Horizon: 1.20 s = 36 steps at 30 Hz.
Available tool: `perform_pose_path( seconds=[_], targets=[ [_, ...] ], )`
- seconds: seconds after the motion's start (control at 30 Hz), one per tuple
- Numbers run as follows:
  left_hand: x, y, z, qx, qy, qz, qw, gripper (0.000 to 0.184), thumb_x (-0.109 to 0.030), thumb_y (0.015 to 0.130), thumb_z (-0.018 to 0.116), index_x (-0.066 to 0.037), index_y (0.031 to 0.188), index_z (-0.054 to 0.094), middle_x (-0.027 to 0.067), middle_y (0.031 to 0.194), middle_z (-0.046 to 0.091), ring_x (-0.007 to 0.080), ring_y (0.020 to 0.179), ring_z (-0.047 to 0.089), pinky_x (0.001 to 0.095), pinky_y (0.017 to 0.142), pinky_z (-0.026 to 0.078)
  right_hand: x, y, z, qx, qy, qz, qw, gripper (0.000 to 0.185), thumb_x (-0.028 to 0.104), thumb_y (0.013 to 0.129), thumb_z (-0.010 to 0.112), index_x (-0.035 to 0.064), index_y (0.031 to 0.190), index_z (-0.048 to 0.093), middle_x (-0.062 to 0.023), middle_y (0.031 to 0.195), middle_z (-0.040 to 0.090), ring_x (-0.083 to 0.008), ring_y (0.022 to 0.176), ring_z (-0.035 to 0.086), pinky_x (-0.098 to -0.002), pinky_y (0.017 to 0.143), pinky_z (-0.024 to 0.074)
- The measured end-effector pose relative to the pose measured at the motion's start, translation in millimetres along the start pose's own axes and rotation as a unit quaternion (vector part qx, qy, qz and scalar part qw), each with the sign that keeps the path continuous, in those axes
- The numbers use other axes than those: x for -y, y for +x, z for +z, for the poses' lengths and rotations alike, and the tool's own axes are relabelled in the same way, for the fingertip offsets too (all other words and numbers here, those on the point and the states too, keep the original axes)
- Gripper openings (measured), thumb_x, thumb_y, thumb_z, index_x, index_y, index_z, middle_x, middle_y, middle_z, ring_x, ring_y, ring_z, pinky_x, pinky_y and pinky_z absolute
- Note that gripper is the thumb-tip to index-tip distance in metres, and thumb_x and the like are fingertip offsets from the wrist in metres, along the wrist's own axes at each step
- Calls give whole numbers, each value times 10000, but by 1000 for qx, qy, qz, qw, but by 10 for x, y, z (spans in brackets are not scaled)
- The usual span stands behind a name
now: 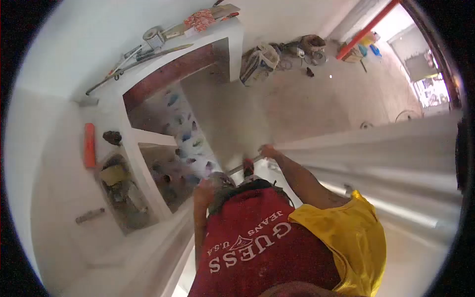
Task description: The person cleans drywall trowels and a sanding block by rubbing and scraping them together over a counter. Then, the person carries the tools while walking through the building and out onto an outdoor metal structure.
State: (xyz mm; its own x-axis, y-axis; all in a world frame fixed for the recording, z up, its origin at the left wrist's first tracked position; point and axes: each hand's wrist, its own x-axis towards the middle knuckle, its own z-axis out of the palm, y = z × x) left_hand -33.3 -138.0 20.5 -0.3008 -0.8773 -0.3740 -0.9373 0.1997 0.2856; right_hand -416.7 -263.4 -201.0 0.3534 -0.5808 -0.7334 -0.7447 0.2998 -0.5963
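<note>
My right hand (267, 151) is at the end of my stretched-out arm, below the yellow sleeve. Its fingers are closed around the end of a thin dark bar (239, 167), though blur softens the detail. My left hand (210, 182) is low beside the front of my red shirt (262, 237), near the bar's other end. Its fingers are smeared and partly lost against dark cloth, so I cannot tell their grip. A small red thing (248, 167) shows behind the bar, too blurred to name.
Far below, a white partition ledge (230, 37) carries a metal can (154, 36) and long tools. A stained trough (123, 193) stands at left near an orange-red cylinder (89, 146). Sacks (262, 62) lie by the far wall. A red post (368, 29) rises at upper right.
</note>
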Motion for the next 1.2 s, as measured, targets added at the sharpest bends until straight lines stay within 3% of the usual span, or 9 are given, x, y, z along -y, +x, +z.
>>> perform_pose_path(
  seconds=[0.1,0.2,0.3,0.43,0.67,0.83,0.93,1.1,1.2],
  targets=[
    [80,455,-151,-28,-150,-161,975,450,-362,836,542,-88,1193,537,226,1044,611,393,951,586,464,805,475,535,179,-812,-118,126,41,984,263,113,802,599,119,1064,618,-96,795,647,-222,625,627,-373,528,521],
    [459,943,192,-58,-149,-112,981,468,-398,833,543,-92,1187,539,233,1026,613,408,925,591,475,808,467,95,793,-1284,-53,367,-114,922,255,116,803,580,82,1054,604,-92,787,637,-195,637,620,-367,513,520],
    [666,1684,179,-82,-155,-62,983,473,-417,835,540,-95,1182,540,242,993,616,409,918,589,476,808,460,313,911,-1739,-111,87,-67,988,271,138,804,589,65,1065,590,-94,785,635,-195,616,611,-364,523,519],
    [970,2937,-146,-101,-98,-25,990,446,-364,829,556,-82,1175,539,220,939,629,389,817,596,461,750,471,-436,1628,-1784,-25,438,-44,897,287,170,817,577,83,1091,582,-81,813,630,-183,660,615,-364,545,527],
    [811,5403,-2061,-415,-16,326,849,374,-250,832,625,-135,1178,538,71,864,587,240,687,588,359,589,501,932,2203,-3180,-276,-185,-279,901,385,180,797,556,104,1175,558,-103,1166,571,-263,1064,536,-434,919,429],
    [242,6799,-3519,-448,77,242,857,353,-252,838,587,-77,1138,523,132,923,610,286,787,635,400,629,508,2744,2815,-4681,-191,512,-281,789,442,216,902,510,48,1290,381,-148,1102,591,-265,862,638,-353,662,551],
    [7,7659,-3916,-361,67,227,902,299,-201,823,571,-54,1083,548,148,916,616,325,813,637,414,636,517,3007,3718,-5278,-279,523,-361,720,401,203,872,545,36,1221,438,-142,1025,606,-268,810,637,-367,654,552],
    [45,9407,-3623,-429,65,165,886,261,-164,792,568,-34,1019,577,151,815,616,311,802,641,410,566,520,3515,3954,-5917,-395,333,-227,826,283,164,838,582,22,1076,526,-112,938,598,-230,759,626,-361,623,553],
    [146,9371,-3849,-423,139,176,878,255,-167,792,559,-23,1001,587,149,763,620,292,757,648,420,549,516,4016,3615,-5973,-337,553,-123,752,300,112,800,611,34,1081,543,-101,928,598,-214,780,628,-350,628,550]
  ],
)
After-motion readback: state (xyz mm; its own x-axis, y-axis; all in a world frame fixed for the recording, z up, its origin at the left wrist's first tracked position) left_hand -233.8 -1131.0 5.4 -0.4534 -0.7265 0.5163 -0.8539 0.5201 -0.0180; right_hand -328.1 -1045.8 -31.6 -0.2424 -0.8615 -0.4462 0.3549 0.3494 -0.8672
